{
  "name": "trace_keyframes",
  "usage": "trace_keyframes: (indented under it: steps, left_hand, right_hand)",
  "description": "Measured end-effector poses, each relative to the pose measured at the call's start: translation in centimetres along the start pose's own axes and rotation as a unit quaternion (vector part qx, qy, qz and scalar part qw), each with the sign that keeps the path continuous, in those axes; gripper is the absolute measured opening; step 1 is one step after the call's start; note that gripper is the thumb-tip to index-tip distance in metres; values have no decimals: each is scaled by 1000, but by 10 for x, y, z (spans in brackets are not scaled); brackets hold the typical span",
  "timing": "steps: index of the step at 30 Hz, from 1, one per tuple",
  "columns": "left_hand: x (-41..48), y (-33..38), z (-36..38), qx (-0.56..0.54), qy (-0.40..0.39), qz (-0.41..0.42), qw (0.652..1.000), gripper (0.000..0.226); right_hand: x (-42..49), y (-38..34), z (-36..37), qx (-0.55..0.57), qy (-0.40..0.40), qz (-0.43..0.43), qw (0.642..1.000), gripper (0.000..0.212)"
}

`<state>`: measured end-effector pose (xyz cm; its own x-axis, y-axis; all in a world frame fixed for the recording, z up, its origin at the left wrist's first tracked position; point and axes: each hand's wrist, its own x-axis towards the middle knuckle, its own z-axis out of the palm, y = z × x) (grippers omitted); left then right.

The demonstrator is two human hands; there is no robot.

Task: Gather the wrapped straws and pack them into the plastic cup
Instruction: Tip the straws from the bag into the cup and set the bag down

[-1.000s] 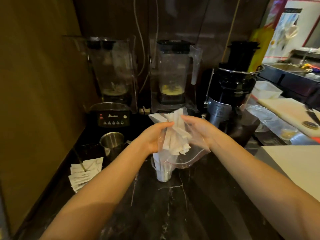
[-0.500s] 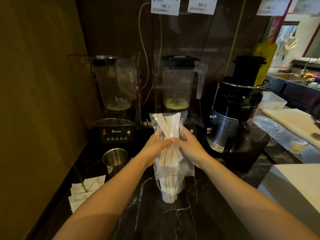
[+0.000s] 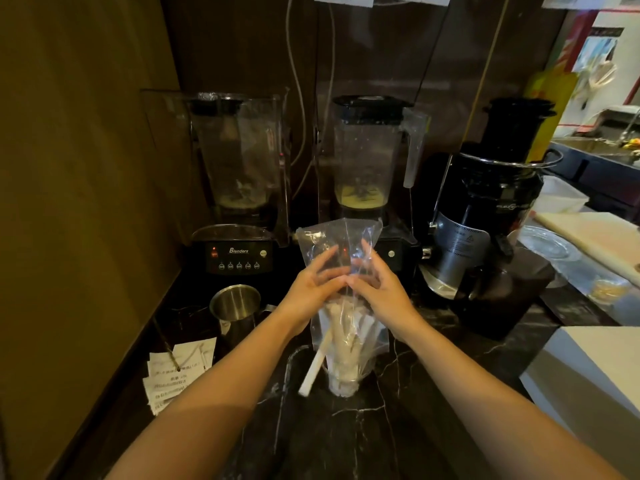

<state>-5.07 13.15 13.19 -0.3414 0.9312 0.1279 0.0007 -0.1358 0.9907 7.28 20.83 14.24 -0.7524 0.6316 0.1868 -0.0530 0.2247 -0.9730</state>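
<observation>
Both hands, left hand (image 3: 313,284) and right hand (image 3: 377,289), pinch a clear bag (image 3: 341,247) above the plastic cup (image 3: 343,382), fingers closed on it. Wrapped straws (image 3: 349,336) stand in the cup; one straw (image 3: 317,365) leans outside on the counter (image 3: 381,431).

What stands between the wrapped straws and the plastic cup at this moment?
The clear plastic bag, held by both hands, is still draped over the wrapped straws and the plastic cup. One straw leans outside the cup's rim, its lower end on the counter.
</observation>
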Motion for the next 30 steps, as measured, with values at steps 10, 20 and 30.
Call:
trace_keyframes:
  steps: [10,20,30]
  left_hand:
    - [2,14,5,0,8,6,1000,40]
    - [11,67,11,39,16,54,998,28]
    - [15,109,24,-3,25,110,994,23]
  right_hand:
    - [-1,-11,-6,-17,17,-34,999,64]
    - [-1,-45,-27,-16,76,-70,994,62]
    - [-14,-58,-45,-22,111,-62,992,29]
